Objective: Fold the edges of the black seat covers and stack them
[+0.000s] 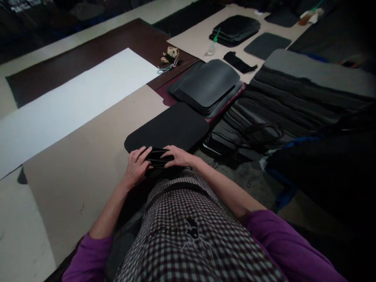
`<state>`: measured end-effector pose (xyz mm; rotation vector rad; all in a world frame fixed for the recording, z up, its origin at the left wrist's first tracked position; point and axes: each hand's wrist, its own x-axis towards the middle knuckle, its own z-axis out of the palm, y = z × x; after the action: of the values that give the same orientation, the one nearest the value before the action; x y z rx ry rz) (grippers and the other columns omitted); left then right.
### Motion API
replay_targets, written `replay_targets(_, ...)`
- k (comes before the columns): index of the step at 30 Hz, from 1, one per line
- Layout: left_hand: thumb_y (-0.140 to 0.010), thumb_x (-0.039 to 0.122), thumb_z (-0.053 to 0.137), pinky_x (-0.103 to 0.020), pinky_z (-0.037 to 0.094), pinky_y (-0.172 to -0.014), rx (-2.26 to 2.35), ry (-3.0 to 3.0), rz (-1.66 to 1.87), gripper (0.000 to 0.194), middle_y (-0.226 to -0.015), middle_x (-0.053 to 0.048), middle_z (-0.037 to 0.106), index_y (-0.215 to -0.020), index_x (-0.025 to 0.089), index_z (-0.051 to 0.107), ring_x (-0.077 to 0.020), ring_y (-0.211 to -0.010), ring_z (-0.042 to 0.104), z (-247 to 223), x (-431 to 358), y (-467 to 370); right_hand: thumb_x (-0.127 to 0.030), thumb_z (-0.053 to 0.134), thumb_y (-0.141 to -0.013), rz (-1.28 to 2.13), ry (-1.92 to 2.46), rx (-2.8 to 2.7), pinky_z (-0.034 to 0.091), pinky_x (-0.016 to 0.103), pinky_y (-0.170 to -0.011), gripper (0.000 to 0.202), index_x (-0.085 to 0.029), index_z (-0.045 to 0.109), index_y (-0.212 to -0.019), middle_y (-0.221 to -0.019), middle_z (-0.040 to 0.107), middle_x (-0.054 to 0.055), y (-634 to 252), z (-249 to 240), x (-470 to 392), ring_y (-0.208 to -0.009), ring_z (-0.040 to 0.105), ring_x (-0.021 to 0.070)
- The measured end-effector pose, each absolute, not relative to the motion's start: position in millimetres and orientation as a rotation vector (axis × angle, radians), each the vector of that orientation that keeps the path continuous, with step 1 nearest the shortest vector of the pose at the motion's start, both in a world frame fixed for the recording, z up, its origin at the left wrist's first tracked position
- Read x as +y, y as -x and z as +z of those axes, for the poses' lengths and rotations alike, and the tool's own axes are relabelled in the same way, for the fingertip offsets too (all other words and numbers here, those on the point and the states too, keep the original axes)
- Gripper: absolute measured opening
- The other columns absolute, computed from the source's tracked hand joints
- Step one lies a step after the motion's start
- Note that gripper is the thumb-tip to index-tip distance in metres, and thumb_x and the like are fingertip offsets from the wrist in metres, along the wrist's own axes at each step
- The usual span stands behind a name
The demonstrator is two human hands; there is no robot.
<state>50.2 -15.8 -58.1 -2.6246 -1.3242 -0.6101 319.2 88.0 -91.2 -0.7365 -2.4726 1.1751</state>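
Observation:
At the near table edge, my left hand (137, 163) grips the left end of a dark folded piece (158, 155) with its fingers curled over it. On the other end, the fingers and thumb of my right hand (178, 156) are closed round the piece. Several thin layers with narrow gaps show between the hands; their exact shape is too dark to make out. Just beyond the fingers lies a flat black panel (167, 127) with rounded corners. Behind it sits a stack of similar dark panels (214, 82) on a maroon sheet (167, 94).
Beige board (88, 156) and a white sheet (88, 94) cover the left of the table. A green-tipped bottle (212, 47), a black strip (239, 62) and another panel stack (239, 27) are farther back. Piled dark material (293, 94) stands at right.

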Motion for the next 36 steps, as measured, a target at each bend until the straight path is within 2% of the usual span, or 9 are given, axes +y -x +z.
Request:
replay_targets(4, -0.093, 0.025, 0.067, -0.060, 0.043, -0.113, -1.290, 2.631, -0.654, 0.011, -0.163, -0.014, 0.043, -0.104, 0.021, 0.066, -0.0340, -0.148, 0.040, -61.9, -13.1, -49.3, -0.026, 0.079, -0.085, 1.070, 0.728, -2.510, 0.047, 0.043, -0.109, 0.030, -0.025, 0.077, -0.115, -0.142, 0.057, 0.010, -319.4, -90.7, 85.2, -0.128, 0.056, 0.0274)
replay_targets(8, -0.090, 0.024, 0.072, -0.057, 0.044, -0.114, -1.232, 2.587, -0.733, 0.048, -0.172, -0.013, 0.021, -0.136, 0.030, 0.059, -0.0350, -0.152, 0.035, -66.3, -17.9, -43.7, -0.029, 0.063, -0.097, 1.068, 0.836, -2.377, 0.052, 0.034, -0.092, 0.020, -0.021, 0.077, -0.110, -0.114, 0.068, 0.007, -315.1, -92.8, 86.8, -0.100, 0.067, 0.0202)
replay_targets(10, -0.091, 0.021, 0.070, -0.058, 0.041, -0.116, -1.198, 2.609, -0.641, 0.055, -0.172, -0.011, 0.020, -0.142, 0.036, 0.055, -0.0347, -0.154, 0.032, -66.4, -22.5, -41.3, -0.032, 0.064, -0.097, 1.063, 0.925, -2.306, 0.052, 0.034, -0.089, 0.022, -0.019, 0.076, -0.110, -0.105, 0.069, 0.007, -312.7, -94.0, 89.1, -0.095, 0.067, 0.0204)
replay_targets(15, -0.095, 0.016, 0.062, -0.059, 0.041, -0.117, -1.164, 2.662, -0.569, 0.028, -0.161, -0.009, 0.046, -0.120, 0.026, 0.065, -0.0300, -0.153, 0.035, -63.6, -27.7, -42.7, -0.031, 0.065, -0.096, 1.225, 0.952, -2.142, 0.051, 0.036, -0.095, 0.020, -0.019, 0.074, -0.109, -0.104, 0.071, 0.005, -314.4, -95.3, 93.8, -0.101, 0.067, 0.0211)
replay_targets(20, -0.094, 0.019, 0.065, -0.058, 0.042, -0.115, -1.231, 2.600, -0.611, 0.013, -0.161, -0.012, 0.046, -0.106, 0.022, 0.066, -0.0304, -0.150, 0.039, -59.5, -19.9, -46.1, -0.036, 0.080, -0.085, 1.280, 0.686, -2.340, 0.042, 0.043, -0.115, 0.037, -0.024, 0.074, -0.119, -0.142, 0.058, 0.009, -321.7, -93.0, 90.6, -0.131, 0.056, 0.0261)
replay_targets(23, -0.094, 0.020, 0.065, -0.057, 0.041, -0.117, -1.232, 2.618, -0.621, 0.012, -0.161, -0.012, 0.046, -0.106, 0.022, 0.066, -0.0299, -0.150, 0.040, -58.7, -14.9, -46.7, -0.036, 0.083, -0.082, 1.211, 0.639, -2.418, 0.039, 0.043, -0.118, 0.042, -0.025, 0.073, -0.122, -0.150, 0.051, 0.009, -322.8, -93.2, 88.5, -0.139, 0.050, 0.0267)
replay_targets(27, -0.093, 0.021, 0.066, -0.057, 0.040, -0.118, -1.263, 2.615, -0.697, 0.021, -0.162, -0.012, 0.044, -0.114, 0.024, 0.065, -0.0298, -0.150, 0.040, -63.2, -12.5, -44.9, -0.029, 0.068, -0.095, 1.112, 0.700, -2.412, 0.048, 0.039, -0.106, 0.023, -0.023, 0.075, -0.115, -0.137, 0.060, 0.009, -320.4, -93.8, 87.5, -0.121, 0.062, 0.0230)
replay_targets(32, -0.094, 0.018, 0.064, -0.057, 0.041, -0.117, -1.216, 2.602, -0.632, 0.052, -0.169, -0.012, 0.031, -0.142, 0.033, 0.054, -0.0316, -0.154, 0.034, -67.7, -20.0, -37.8, -0.032, 0.061, -0.099, 1.056, 0.899, -2.332, 0.051, 0.034, -0.089, 0.022, -0.019, 0.073, -0.114, -0.103, 0.069, 0.006, -314.6, -91.0, 88.3, -0.094, 0.066, 0.0201)
replay_targets(36, -0.095, 0.018, 0.062, -0.059, 0.040, -0.117, -1.133, 2.673, -0.448, 0.038, -0.164, -0.008, 0.043, -0.131, 0.032, 0.062, -0.0298, -0.153, 0.035, -67.4, -26.9, -36.6, -0.031, 0.064, -0.097, 1.098, 0.976, -2.237, 0.051, 0.031, -0.085, 0.020, -0.018, 0.073, -0.110, -0.100, 0.069, 0.004, -312.9, -92.6, 91.9, -0.090, 0.065, 0.0182)
